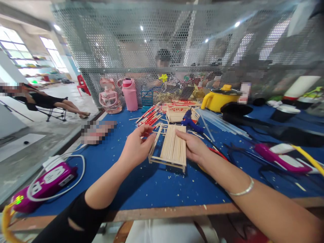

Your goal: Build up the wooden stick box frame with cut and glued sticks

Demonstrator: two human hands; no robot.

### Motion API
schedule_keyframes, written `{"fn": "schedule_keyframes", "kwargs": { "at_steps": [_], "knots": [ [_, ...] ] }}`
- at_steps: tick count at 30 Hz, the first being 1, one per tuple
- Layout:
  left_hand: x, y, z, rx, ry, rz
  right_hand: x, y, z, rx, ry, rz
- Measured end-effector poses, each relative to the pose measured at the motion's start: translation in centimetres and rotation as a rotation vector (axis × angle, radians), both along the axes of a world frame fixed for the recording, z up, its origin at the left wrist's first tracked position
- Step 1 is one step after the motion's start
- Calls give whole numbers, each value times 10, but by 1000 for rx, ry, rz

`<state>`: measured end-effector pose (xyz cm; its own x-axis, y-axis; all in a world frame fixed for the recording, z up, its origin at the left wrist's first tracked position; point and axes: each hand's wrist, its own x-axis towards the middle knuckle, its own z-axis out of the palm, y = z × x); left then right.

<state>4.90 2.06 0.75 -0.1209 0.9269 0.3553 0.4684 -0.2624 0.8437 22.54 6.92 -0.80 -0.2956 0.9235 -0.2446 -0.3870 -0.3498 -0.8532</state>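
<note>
A small frame of pale wooden sticks (173, 145) is held just above the blue tabletop, most of its top covered by sticks laid side by side, with a gap along its left side. My right hand (196, 146) grips its right edge, thumb on top. My left hand (140, 143) is at the left edge, its fingers curled and thumb near the frame; whether a stick is between the fingertips is too small to tell. Behind the frame lie a blue glue gun (191, 123), red-tipped sticks (150, 116) and another stick structure (174, 115).
Pink bottles (130, 94) and a yellow pot (217, 99) stand along the mesh screen (131, 44). Clear glue sticks (225, 123) lie right of centre. Purple power strips (45, 185) with cords are at both sides. People are beyond the mesh and at far left.
</note>
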Motion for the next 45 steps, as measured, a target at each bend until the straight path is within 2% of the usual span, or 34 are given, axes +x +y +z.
{"fn": "schedule_keyframes", "kwargs": {
  "at_steps": [3,6,13,16,20,22,25,29,31,34,37,39,42,45],
  "knots": [
    [-4,0,-4,-5,72,-10,-3,0,-8,-38,-10,36],
    [-12,5,-8,-76,129,-38,-1,0,-12,-86,-62,92],
    [-28,17,-1,-428,-128,-116,5,5,-2,-107,-23,105],
    [-23,20,2,-478,-228,-214,9,7,5,30,64,28],
    [-13,19,1,-394,-268,-391,14,7,12,342,106,-106],
    [-10,16,0,-414,-258,-436,14,7,13,353,81,-113],
    [-8,9,-3,-566,-353,-506,14,8,11,257,35,-30],
    [0,-1,-8,-633,-552,-403,13,7,7,153,-26,102],
    [3,-4,-10,-628,-571,-341,12,4,6,112,-72,120],
    [1,-4,-11,-539,-343,-215,7,-2,3,39,-93,143],
    [-8,-4,-12,-244,17,-35,3,-6,-4,-16,-87,197],
    [-13,-8,-11,-26,203,26,2,-6,-9,-20,-138,232],
    [-16,-23,-12,142,356,20,8,-2,-13,71,-328,247],
    [-18,-42,-16,161,443,-28,16,2,-11,227,-637,240]
  ]
}}
